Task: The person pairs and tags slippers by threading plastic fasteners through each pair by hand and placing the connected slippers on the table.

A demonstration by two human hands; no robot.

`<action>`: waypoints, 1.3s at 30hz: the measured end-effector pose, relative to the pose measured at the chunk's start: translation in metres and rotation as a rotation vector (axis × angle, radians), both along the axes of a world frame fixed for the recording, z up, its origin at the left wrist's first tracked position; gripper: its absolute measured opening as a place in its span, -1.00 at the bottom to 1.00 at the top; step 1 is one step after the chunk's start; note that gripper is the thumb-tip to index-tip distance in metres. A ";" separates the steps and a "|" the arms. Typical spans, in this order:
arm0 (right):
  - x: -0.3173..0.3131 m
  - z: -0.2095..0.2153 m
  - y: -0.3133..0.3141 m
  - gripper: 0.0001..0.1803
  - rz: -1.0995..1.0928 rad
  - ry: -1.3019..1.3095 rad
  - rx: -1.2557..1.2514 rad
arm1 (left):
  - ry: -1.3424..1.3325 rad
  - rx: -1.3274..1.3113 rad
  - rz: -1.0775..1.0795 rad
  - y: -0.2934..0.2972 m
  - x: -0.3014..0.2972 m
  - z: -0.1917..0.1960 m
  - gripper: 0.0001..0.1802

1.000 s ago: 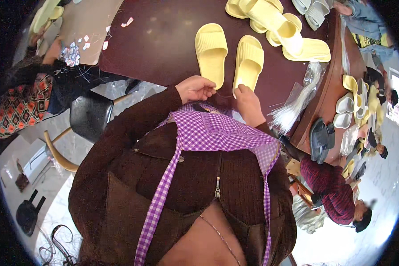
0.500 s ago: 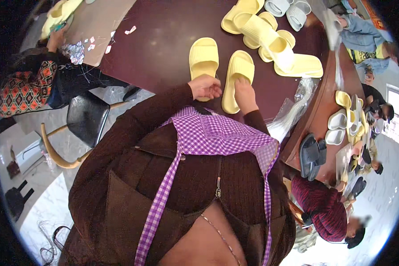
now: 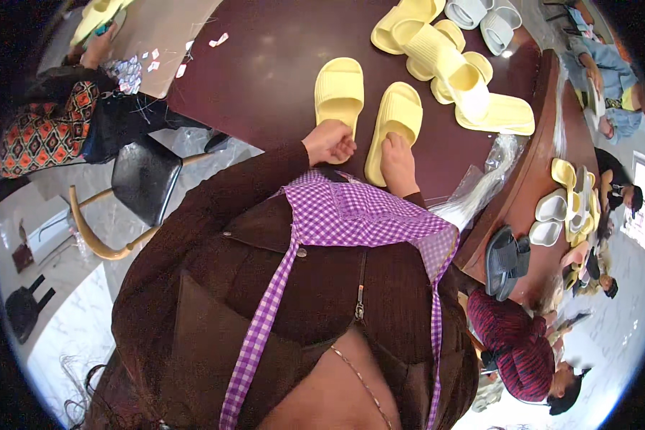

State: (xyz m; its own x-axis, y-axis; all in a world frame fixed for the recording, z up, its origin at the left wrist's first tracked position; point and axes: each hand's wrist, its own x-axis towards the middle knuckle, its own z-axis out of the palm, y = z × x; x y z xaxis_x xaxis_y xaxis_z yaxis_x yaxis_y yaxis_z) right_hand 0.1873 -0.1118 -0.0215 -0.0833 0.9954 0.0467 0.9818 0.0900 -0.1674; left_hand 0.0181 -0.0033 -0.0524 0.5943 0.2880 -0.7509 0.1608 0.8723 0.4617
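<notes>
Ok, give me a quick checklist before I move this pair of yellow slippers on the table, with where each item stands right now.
1. Left hand on the left slipper: ok, at its heel end.
2. Right hand on the right slipper: ok, resting on its heel.
3. Both slippers flat, soles down: ok.
4. Pair apart from the yellow slipper pile: ok, a gap shows.
5. Firm grip: cannot tell.
6. Plastic bags clear of the right hand: ok.

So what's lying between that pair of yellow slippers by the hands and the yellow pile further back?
Nothing: in the head view only bare dark table separates the two slippers from the pile.
</notes>
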 end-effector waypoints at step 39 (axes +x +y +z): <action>0.100 -0.015 0.061 -0.76 -0.726 0.505 0.199 | 0.115 0.428 -0.008 0.028 0.031 -0.014 -0.69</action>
State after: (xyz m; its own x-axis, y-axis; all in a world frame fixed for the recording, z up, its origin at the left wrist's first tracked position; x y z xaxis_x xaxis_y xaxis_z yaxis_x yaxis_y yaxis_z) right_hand 0.2869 -0.0506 -0.0361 0.6391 0.7645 0.0843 0.6223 -0.4496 -0.6408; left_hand 0.0489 0.0251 -0.0664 0.5170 0.5831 -0.6267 0.2385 0.6050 0.7597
